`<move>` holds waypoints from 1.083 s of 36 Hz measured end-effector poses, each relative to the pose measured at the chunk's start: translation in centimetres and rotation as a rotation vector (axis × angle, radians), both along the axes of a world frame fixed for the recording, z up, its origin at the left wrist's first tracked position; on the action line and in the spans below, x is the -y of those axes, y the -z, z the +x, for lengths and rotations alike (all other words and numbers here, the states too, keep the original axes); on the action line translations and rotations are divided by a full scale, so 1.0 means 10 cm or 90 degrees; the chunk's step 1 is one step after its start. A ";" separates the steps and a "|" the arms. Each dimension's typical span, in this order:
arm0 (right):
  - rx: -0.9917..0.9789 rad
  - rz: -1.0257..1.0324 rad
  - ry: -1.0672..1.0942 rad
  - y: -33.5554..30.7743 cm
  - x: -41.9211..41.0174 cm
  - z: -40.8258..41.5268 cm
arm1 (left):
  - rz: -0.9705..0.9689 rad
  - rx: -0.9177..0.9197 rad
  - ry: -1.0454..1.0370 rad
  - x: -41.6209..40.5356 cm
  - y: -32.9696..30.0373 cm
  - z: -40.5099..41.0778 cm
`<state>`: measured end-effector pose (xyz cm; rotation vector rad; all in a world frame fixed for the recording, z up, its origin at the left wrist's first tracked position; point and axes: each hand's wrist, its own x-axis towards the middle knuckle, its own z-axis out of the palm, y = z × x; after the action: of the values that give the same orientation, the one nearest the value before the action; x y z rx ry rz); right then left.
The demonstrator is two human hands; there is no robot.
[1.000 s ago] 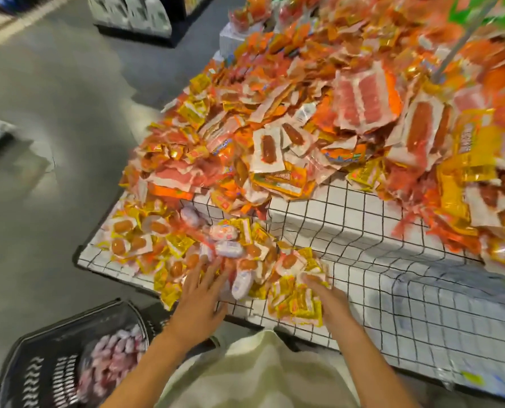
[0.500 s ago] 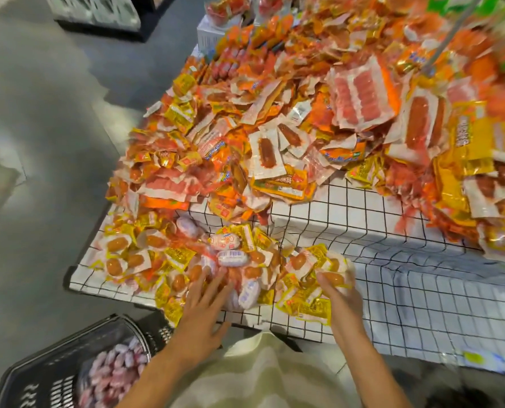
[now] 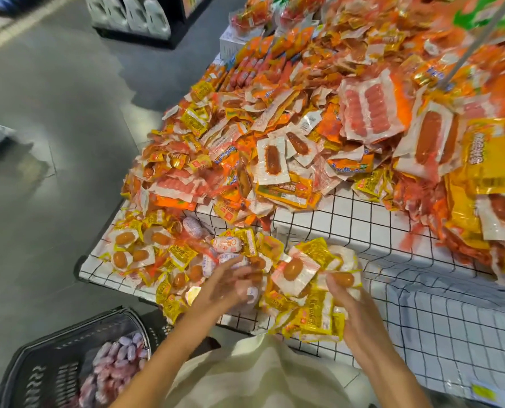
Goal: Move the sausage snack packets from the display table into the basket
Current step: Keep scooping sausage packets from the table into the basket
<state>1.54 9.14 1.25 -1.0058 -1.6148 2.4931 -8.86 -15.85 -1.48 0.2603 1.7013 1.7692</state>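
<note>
Both hands work the near edge of the table, which wears a white cloth with a black grid. The left hand is blurred, its fingers curled over small pink-and-white wrapped sausage packets; whether it grips one I cannot tell. The right hand presses on a loose heap of yellow-and-clear plastic sausage packets, thumb beside a round brown sausage; a firm grasp is not visible there either. The dark plastic basket sits on the floor below the table corner, to the left, already holding pinkish packets. To do this step well, I would gather several packets into one cupped handful, close the fingers fully round the slippery wrappers, then carry them low over the table edge and release above the basket's opening, since loose ones could slide onto the floor.
</note>
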 end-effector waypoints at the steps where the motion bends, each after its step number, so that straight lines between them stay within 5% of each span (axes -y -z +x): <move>1: -0.006 -0.027 -0.022 -0.01 0.07 -0.05 | 0.031 0.083 0.000 -0.04 -0.02 0.01; 6: -0.017 0.010 -0.175 -0.12 0.50 -0.27 | 0.068 0.318 -0.033 -0.07 0.09 0.16; 12: -0.044 0.131 -0.306 -0.18 0.71 -0.38 | 0.138 0.401 -0.204 0.18 0.25 0.26; 18: -0.039 0.108 -0.333 0.04 0.60 -0.39 | 0.180 0.415 -0.302 0.50 0.29 0.35; 25: 0.101 0.129 -0.055 0.74 0.23 -0.40 | 0.166 0.375 -0.387 0.88 0.20 0.33; 39: 0.242 -0.008 -0.192 1.04 0.28 -0.95 | 0.151 0.367 -0.323 0.94 0.34 0.11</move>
<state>-7.94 6.37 -9.16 -1.4055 -1.9880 2.6167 -7.72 -25.20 -4.85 -0.5833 1.1958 2.1341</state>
